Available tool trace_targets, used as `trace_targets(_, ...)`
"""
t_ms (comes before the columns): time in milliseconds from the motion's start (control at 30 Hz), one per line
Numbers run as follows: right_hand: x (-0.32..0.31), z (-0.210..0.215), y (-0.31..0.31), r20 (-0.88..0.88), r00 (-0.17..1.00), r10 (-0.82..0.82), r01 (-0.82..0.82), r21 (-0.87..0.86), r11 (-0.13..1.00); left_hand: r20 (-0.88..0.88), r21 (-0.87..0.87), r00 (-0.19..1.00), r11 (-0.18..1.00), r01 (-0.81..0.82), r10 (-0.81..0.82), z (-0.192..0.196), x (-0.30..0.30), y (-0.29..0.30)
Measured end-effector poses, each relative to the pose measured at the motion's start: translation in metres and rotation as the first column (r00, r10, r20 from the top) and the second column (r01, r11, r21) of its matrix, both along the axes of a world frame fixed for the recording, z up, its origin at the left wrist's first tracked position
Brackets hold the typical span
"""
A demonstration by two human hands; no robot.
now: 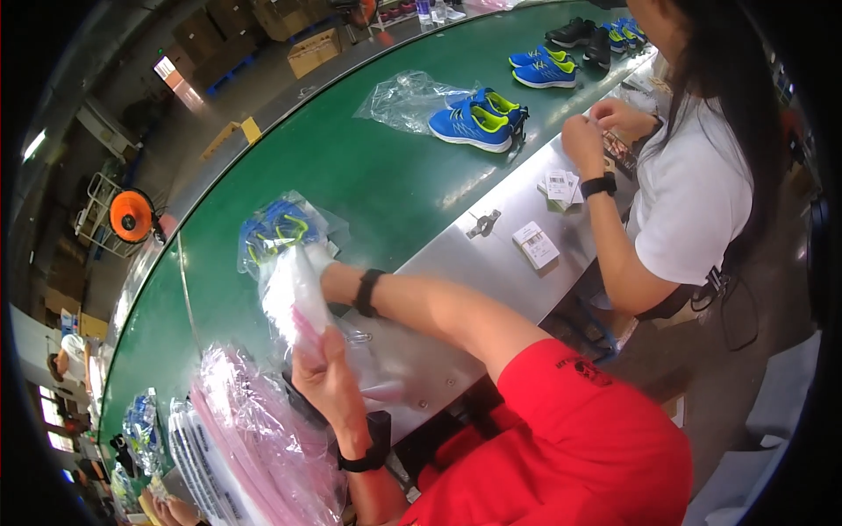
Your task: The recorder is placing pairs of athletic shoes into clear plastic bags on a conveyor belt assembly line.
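Observation:
A pair of blue and lime-green sneakers (285, 226) lies inside a clear plastic bag (282, 294) on the green conveyor belt. My left hand (323, 373) is closed on the near end of this bag, where a pink strip shows. Reaching in from the right, my right hand (333, 279) is at the bag's middle, just nearer than the sneakers. Plastic and glare hide its fingers, so I cannot see what they grip. A stack of clear bags with pink edges (250, 421) sits close to my left hand.
More blue sneakers (474, 121) and loose plastic (408, 98) are farther up the belt. On the metal ledge are stacks of white tags (535, 244) and a small dark fitting (483, 223). A co-worker in a white shirt (697, 193) works at the right. Wrapped shoes (140, 425) lie at the left.

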State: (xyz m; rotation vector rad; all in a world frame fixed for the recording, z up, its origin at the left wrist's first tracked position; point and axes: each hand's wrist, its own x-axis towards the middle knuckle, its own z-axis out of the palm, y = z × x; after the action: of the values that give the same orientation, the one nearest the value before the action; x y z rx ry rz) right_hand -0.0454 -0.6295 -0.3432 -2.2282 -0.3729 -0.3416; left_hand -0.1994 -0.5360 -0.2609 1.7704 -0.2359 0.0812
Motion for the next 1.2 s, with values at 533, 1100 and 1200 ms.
trace_targets(533, -0.169, 0.020, -0.044, -0.081, 0.813, 0.577, -0.274, 0.821, 0.501, -0.250, -0.443, 0.967, 0.894, -0.071, -0.047, -0.015, 0.002, 0.008)
trace_targets(1100, -0.201, 0.045, -0.054, 0.177, 0.977, -0.115, 0.139, -0.126, 0.982, -0.084, -0.365, 0.996, 0.930, -0.046, 0.016, 0.009, -0.045, -0.011)
trace_targets(1200, -0.202, 0.033, -0.041, 0.003, 0.999, 0.046, -0.042, -0.332, 0.942, -0.112, -0.126, 0.931, 0.934, 0.334, -0.348, 0.001, -0.088, -0.021)
